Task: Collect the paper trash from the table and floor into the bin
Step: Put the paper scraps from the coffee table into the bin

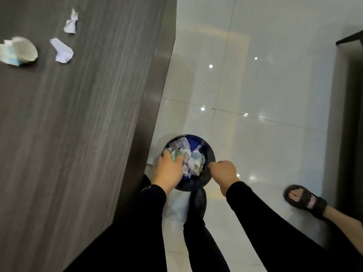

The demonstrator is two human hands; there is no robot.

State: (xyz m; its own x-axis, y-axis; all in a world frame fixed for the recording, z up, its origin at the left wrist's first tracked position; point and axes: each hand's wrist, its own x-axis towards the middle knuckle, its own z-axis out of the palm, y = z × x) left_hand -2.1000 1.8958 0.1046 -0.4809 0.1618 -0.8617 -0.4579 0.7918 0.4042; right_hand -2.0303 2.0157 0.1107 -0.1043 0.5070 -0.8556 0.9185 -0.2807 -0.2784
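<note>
Far left on the table [82,114]: a paper cup [22,50] on its side with a bluish scrap against it, then a crumpled sheet [62,50], then a twisted scrap [71,24] farther back, all well apart from the bin and not yet collected. At the table's foot, a small white scrap [150,160] on the floor [265,134], just beside the bin and half hidden by the table edge. Left hand [169,169] reaches over the bin's near-left rim, fingers curled down onto a greenish wad [176,155]; likely pressing the load down or letting it go, cannot tell which. Bin [209,154], round and dark, stands on the floor close to the table, heaped with crumpled paper [193,161] almost to the rim. Right hand [223,171] is closed, thumb and fingers pinching the right rim, probably to steady the bin while the other hand works. Far right: a sandalled foot [303,199] on the tiles, clear of the bin. Judgement: table pieces remain; bin space looks tight.
</note>
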